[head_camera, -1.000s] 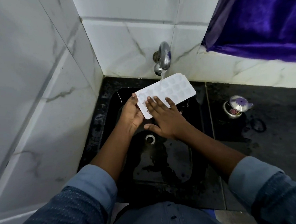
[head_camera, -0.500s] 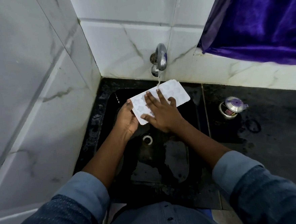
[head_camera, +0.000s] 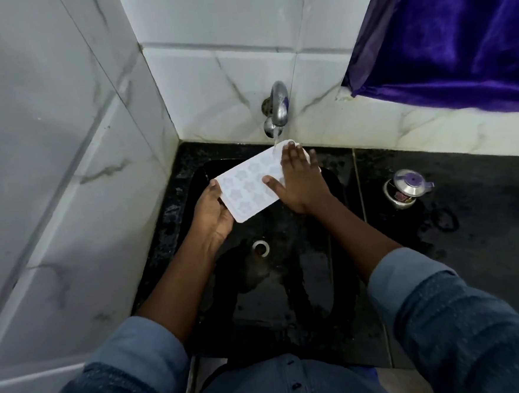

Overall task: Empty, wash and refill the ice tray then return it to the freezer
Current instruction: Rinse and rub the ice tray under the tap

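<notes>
Reaching over the wet black sink basin (head_camera: 275, 305) and its round white drain (head_camera: 260, 247), the left hand (head_camera: 215, 213) grips the near end of the flat white plastic ice tray with star-shaped cells (head_camera: 245, 188), thumb on the rim and fingers curled beneath. The tray hangs tilted above the basin's far half. The right hand (head_camera: 300, 181) lies flat on its far end, fingers straight and close together, just where water from the curved chrome wall tap (head_camera: 279, 106) lands. No ice shows in the cells, so emptying looks done and washing seems under way. Refilling and the trip to the freezer remain. A small steel pot with a purple-knobbed lid (head_camera: 405, 190) stands on the dark bench (head_camera: 486, 257), right of the sink.
</notes>
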A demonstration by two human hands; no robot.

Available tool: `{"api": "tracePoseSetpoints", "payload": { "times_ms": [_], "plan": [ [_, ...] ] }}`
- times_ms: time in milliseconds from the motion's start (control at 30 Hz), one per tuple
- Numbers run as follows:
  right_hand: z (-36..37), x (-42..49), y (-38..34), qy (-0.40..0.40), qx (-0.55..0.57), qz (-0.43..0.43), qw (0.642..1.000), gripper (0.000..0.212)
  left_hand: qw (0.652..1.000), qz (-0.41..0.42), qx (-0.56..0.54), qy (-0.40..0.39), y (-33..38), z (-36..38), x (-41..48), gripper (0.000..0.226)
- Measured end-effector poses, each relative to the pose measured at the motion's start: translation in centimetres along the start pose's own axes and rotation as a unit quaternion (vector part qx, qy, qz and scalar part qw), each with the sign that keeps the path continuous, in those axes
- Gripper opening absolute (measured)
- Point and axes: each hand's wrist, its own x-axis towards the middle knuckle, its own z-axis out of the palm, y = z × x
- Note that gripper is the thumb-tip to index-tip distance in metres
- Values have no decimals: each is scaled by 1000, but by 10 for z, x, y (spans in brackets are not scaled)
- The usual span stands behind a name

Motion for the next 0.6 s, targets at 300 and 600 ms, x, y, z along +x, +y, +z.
{"api": "tracePoseSetpoints", "payload": {
  "times_ms": [300,600],
  "plan": [
    [11,-12,-37,-33,-38,-256,965,100,999,-23,-18,25,-6,4,-1,43],
    [-19,-7,42,113,7,-15,993,74,999,-29,8,43,-2,0,2,37]
  ]
}}
